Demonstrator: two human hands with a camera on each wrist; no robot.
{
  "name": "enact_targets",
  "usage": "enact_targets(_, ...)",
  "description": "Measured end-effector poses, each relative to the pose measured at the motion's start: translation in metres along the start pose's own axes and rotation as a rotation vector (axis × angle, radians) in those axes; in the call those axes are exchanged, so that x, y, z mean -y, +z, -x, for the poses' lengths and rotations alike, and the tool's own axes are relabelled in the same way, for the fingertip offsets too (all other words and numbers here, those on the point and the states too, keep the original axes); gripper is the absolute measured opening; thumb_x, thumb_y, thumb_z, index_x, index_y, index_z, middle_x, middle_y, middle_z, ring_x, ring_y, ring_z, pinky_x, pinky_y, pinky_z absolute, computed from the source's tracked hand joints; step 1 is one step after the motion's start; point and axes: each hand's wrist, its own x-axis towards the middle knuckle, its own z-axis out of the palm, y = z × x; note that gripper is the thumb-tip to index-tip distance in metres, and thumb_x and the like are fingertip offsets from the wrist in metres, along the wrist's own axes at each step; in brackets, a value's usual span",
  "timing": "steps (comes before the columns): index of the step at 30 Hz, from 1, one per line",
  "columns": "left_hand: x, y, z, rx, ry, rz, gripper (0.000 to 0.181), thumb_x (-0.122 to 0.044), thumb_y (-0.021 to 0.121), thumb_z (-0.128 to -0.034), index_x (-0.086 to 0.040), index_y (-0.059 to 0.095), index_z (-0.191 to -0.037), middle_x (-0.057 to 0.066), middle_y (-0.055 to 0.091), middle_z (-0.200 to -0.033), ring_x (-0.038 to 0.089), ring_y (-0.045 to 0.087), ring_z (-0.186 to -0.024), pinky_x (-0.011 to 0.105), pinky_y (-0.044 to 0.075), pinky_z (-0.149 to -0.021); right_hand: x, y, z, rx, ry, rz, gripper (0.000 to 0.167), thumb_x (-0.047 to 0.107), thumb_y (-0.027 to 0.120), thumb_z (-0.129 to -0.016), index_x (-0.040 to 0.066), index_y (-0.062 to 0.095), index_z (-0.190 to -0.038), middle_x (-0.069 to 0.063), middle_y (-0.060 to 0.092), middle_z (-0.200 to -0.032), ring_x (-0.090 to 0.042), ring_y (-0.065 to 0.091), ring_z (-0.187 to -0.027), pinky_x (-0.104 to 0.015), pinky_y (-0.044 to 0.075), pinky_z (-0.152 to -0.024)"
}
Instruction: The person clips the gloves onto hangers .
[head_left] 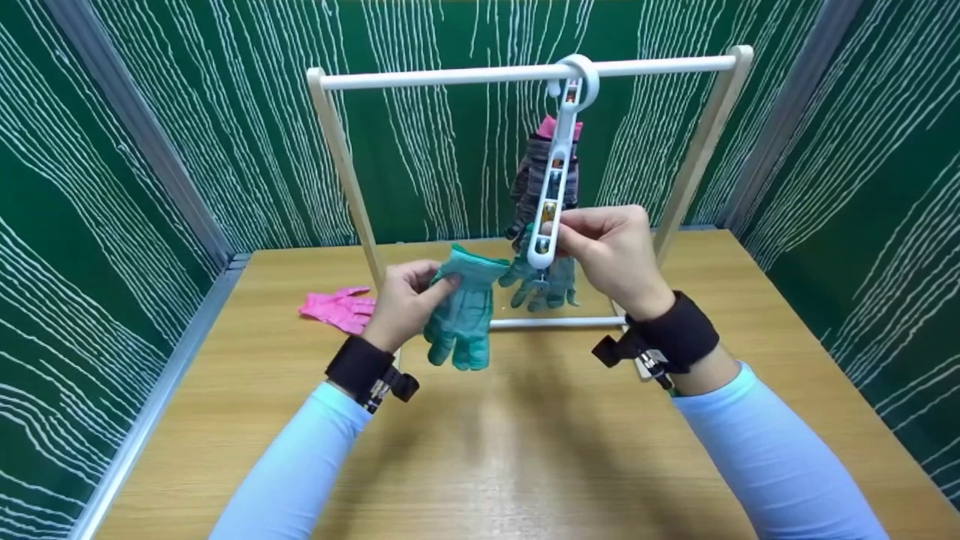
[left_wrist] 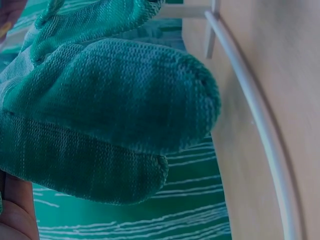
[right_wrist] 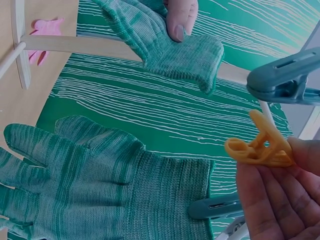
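My left hand (head_left: 405,301) pinches a green knit glove (head_left: 466,311) near its cuff, fingers of the glove hanging down. The glove's fingers fill much of the left wrist view. At the white clip hanger (head_left: 561,154), my right hand (head_left: 619,259) pinches a yellow clothespin (right_wrist: 265,145) between thumb and fingers. Another green glove (right_wrist: 100,185) hangs by its cuff from a grey-blue clothespin (right_wrist: 215,206). A second grey-blue clothespin (right_wrist: 282,75) is on the other side of the yellow one. Behind the hanger hangs a dark striped glove (head_left: 531,169) with a pink cuff.
The hanger hooks over the white top bar (head_left: 450,76) of a wooden rack (head_left: 345,161). A pink glove (head_left: 339,309) lies on the wooden table (head_left: 480,465) by the rack's left leg. A lower bar (head_left: 559,322) crosses near the tabletop. Green patterned walls surround the table.
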Motion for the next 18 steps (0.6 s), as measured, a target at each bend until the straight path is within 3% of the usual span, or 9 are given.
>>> enact_targets(11,0.0,0.016,-0.003,0.047,0.019,0.027,0.022,-0.008,0.068,-0.1051,0.008,0.078,-0.116,0.022,0.082,-0.107,0.014,0.075,-0.083,0.038,0.068,-0.085,0.0,0.002,0.0,-0.012,0.007,-0.006,0.011,-0.006,0.073,-0.099,-0.01,0.083,-0.103,-0.026,0.081,-0.095,-0.005,0.08,-0.076,-0.03,0.066,-0.074)
enact_targets(18,0.001,0.026,-0.005,0.081,0.033,0.019,0.021,-0.007,0.067,-0.1053,0.009,0.077,-0.113,0.023,0.081,-0.102,0.012,0.07,-0.078,0.027,0.063,-0.075,0.0,0.004,0.001,-0.017,0.011,-0.023,0.011,-0.008,0.072,-0.098,-0.012,0.082,-0.103,-0.026,0.081,-0.097,-0.004,0.08,-0.078,-0.031,0.066,-0.076)
